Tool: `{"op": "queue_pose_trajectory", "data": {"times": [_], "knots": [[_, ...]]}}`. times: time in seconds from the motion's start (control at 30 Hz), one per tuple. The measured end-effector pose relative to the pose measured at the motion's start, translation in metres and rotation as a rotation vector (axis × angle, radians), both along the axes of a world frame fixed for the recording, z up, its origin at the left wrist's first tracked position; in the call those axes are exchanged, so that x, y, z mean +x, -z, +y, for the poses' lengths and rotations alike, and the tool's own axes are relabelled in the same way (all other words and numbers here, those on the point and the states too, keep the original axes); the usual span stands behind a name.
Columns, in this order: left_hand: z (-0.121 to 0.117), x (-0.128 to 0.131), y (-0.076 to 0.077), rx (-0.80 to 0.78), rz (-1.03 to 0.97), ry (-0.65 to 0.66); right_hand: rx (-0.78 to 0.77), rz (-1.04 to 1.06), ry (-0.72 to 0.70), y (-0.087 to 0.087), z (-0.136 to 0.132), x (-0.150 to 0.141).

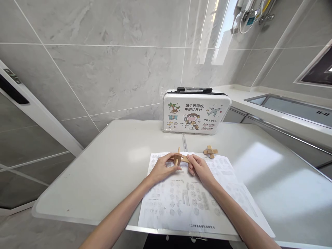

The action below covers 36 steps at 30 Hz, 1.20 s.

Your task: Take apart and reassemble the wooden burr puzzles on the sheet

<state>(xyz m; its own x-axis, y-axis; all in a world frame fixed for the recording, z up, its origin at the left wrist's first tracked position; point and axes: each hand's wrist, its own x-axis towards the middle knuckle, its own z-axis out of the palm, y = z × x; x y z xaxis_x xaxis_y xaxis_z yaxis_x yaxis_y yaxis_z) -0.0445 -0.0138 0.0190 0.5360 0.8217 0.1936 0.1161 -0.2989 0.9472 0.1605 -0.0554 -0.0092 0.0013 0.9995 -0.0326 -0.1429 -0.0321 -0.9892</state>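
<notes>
Left hand (164, 169) pinches a wooden piece (177, 159) with rods sticking out, thumb one side, fingers the other. Right hand (199, 168) pinches the end of a flat wooden stick (185, 158), thumb against curled fingers; the stick's other end meets the wooden piece between the hands. Both are held above the upper part of a printed sheet (181, 214), which is the landmark here.

Assembled wooden puzzle (210, 151), crossed blocks, sits at the sheet's upper right edge, near the right hand, not touching it. Sheet shows rows of small diagrams and text, creased, its near edge by the table's front edge.

White case (195, 114) stands upright beyond the sheet's far edge, black handle (194, 90) on top, clear plastic wrap around it. Front has palm tree, plane, cartoon cow and "TRAVEL". Case looks closed; contents can't be seen. White table (116, 173) under everything, seam running from the case toward the sheet. Gray tiled wall (116, 76) behind the case; counter with a sink (290, 107) beyond the sheet, to the right.
</notes>
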Motion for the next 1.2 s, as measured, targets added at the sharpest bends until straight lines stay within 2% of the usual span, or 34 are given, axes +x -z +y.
{"op": "queue_pose_trajectory", "data": {"times": [0.13,0.23,0.47,0.73,0.9,1.03,1.13,1.2], "knots": [[0.0,-0.002,0.001,-0.141,-0.103,0.02,-0.054,0.052,-0.09,0.002,0.0,0.001],[0.0,-0.003,0.001,-0.224,-0.147,0.042,-0.078,0.083,-0.088,0.004,0.002,0.0],[0.001,-0.002,-0.005,-0.267,-0.152,0.162,-0.104,0.176,-0.047,0.002,0.005,0.005],[0.003,-0.007,-0.005,-0.343,-0.233,0.206,-0.086,0.186,-0.026,0.005,0.003,-0.001],[-0.002,-0.002,-0.009,-0.188,-0.165,0.05,-0.069,0.192,0.052,0.009,0.006,-0.002],[0.001,-0.002,-0.006,-0.188,-0.194,0.034,-0.078,0.221,0.148,0.008,0.008,0.001],[0.008,-0.005,0.001,-0.131,-0.178,-0.151,-0.086,0.208,0.184,0.008,0.008,0.004],[0.013,-0.009,0.007,-0.034,-0.086,-0.29,-0.086,0.173,0.191,0.01,0.007,0.004]]}}
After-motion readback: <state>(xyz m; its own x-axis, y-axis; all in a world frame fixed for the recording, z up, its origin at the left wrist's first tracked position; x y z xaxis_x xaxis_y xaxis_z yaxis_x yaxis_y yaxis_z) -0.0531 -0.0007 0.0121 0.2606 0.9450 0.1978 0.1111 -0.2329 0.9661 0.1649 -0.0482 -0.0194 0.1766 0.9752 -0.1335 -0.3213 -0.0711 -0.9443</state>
